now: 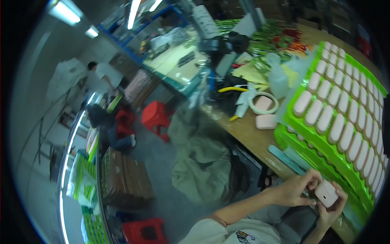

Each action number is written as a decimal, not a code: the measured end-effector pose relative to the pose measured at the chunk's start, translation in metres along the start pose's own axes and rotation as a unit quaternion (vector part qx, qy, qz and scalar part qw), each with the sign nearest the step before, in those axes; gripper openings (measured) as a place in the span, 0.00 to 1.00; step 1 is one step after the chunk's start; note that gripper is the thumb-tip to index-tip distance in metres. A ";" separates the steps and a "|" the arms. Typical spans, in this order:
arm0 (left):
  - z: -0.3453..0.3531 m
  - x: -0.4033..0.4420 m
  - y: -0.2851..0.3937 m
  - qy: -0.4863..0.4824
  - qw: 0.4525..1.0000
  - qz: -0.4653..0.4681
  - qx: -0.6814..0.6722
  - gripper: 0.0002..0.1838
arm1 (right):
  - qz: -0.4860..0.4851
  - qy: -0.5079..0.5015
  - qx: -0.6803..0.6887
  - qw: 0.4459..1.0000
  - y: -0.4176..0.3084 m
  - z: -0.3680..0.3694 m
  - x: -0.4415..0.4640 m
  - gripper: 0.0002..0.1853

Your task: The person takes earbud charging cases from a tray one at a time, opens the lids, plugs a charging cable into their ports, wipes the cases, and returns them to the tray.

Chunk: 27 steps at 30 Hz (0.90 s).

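Observation:
Near the lower right, a small pale pink case (326, 193) with a dark spot on its face is held between my hands. My right hand (335, 202) grips it from below and the right side. My left hand (304, 188) has its fingers curled at the case's left edge; whether the fingertips press on it is hard to tell. Beyond my hands, a bright green tray (291, 106) holds rows of similar pale pink pieces. Two more pink pieces lie on the wooden table, one (266, 121) beside a roll of tape (254, 106).
A clear bottle (278, 79), yellow-handled pliers (233, 89) and teal strips (284, 159) are on the table. Red stools (155, 118), stacked cardboard (126, 179) and a draped green-grey cloth (201, 166) stand left. Two other people are at the far left.

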<state>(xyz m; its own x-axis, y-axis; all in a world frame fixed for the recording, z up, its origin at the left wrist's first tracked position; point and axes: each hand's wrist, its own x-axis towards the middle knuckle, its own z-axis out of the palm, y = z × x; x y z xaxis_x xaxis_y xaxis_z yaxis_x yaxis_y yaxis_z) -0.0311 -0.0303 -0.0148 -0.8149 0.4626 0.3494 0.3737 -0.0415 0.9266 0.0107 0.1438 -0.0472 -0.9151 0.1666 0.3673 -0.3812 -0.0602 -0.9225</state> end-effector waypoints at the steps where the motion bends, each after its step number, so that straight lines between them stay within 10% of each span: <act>1: 0.005 -0.001 0.000 -0.003 0.998 0.021 -0.055 0.21 | -0.007 0.020 -0.022 1.000 0.003 -0.008 -0.006 0.29; 7: -0.001 0.003 0.020 -0.043 0.982 0.087 0.160 0.07 | -0.027 -0.048 -0.091 0.994 0.010 -0.023 -0.011 0.33; 27: -0.005 0.001 0.040 -0.004 0.918 0.192 0.347 0.09 | -0.046 -0.061 -0.050 0.996 0.003 -0.015 -0.010 0.34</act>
<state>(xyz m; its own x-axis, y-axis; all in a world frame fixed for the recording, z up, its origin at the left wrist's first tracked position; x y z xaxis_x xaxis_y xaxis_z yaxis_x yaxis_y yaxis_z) -0.0188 -0.0361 0.0237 -0.5614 0.5380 0.6288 0.8275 0.3702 0.4221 0.0205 0.1567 -0.0558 -0.8882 0.0449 0.4573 -0.4552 0.0488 -0.8890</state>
